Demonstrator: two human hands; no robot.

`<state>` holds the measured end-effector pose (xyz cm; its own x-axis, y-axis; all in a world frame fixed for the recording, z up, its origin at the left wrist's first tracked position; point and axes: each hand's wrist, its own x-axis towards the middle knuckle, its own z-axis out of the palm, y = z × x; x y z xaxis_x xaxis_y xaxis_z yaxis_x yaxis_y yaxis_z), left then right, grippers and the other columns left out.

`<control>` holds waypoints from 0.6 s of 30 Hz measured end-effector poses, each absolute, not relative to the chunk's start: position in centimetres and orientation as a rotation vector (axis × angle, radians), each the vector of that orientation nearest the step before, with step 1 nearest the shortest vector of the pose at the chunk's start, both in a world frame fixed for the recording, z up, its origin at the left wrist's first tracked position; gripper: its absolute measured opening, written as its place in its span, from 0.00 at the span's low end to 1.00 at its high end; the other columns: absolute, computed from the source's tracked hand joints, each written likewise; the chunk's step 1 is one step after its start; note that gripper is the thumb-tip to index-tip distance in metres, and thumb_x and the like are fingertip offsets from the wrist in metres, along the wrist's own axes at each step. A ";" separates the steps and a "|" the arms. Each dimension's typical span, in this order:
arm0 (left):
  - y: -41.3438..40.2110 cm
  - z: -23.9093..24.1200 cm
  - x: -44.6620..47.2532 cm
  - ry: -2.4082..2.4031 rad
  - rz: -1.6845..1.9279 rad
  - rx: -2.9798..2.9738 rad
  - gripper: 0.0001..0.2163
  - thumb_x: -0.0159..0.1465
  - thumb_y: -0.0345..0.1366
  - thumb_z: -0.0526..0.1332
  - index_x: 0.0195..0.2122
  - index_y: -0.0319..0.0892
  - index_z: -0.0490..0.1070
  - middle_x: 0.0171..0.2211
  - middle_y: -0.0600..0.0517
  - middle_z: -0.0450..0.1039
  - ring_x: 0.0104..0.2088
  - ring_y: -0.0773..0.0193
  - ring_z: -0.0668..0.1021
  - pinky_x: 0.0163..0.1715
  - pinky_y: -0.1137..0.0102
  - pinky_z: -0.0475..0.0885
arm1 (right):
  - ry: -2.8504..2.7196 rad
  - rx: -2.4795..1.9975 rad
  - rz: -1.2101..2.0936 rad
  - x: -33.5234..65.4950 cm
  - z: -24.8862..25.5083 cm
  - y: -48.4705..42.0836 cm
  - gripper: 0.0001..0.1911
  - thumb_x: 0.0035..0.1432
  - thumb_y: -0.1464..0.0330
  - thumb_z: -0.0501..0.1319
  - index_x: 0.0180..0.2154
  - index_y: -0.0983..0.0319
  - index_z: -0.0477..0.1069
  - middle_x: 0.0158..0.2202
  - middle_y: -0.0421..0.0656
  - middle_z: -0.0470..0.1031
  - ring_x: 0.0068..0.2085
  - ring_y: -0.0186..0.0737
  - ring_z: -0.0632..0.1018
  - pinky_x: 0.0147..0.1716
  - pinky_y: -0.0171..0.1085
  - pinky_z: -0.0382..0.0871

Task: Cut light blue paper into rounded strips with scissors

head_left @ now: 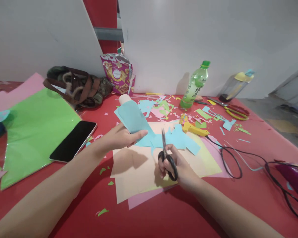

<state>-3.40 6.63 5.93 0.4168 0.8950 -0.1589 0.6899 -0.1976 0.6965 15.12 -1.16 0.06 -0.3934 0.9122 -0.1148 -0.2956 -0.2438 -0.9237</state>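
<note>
My left hand (123, 137) pinches a light blue sheet of paper (135, 120), thumb on top, holding it up over the table. My right hand (178, 167) grips black-handled scissors (165, 153), fingers through the loops, blades pointing away from me and nearly closed at the blue paper's lower edge. Beneath both hands lie stacked peach, yellow and pink sheets (136, 172). Cut blue pieces (181, 138) lie just beyond the scissors' tip.
A black phone (73, 140) rests on a green sheet (33, 129) at left. A brown bag (76, 86), snack packet (119, 72), green bottle (196, 84), yellow glue gun (192, 127), red-and-yellow scissors (234, 110), black cables (250, 162) and paper scraps surround the red table (178, 215).
</note>
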 end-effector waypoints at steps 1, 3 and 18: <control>6.6 6.1 -3.5 1.336 0.345 1.965 0.21 0.55 0.49 0.51 0.12 0.41 0.53 0.11 0.58 0.55 0.16 0.71 0.63 0.21 0.75 0.60 | -1.138 -0.837 1.796 15.1 0.1 -1.2 0.21 0.46 0.55 0.59 0.32 0.57 0.48 0.20 0.31 0.61 0.19 0.28 0.66 0.19 0.29 0.57; 6.5 6.4 -3.6 1.311 0.321 1.977 0.20 0.55 0.48 0.51 0.13 0.41 0.53 0.11 0.58 0.55 0.16 0.71 0.63 0.21 0.75 0.60 | -1.191 -0.798 1.833 15.2 0.3 -1.3 0.22 0.45 0.53 0.58 0.32 0.57 0.49 0.22 0.32 0.59 0.21 0.28 0.65 0.19 0.29 0.57; 6.1 6.5 -2.9 1.076 0.315 2.105 0.11 0.56 0.39 0.51 0.19 0.41 0.55 0.16 0.59 0.56 0.19 0.72 0.63 0.23 0.76 0.59 | -1.290 -0.738 1.909 15.3 0.7 -1.4 0.21 0.48 0.51 0.55 0.35 0.57 0.49 0.22 0.33 0.55 0.21 0.28 0.60 0.20 0.30 0.52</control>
<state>-2.91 6.13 6.55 0.6185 0.7783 -0.1081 0.5970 -0.3760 0.7087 15.31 -1.39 0.66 -0.5873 0.8064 -0.0689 -0.2371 -0.2528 -0.9380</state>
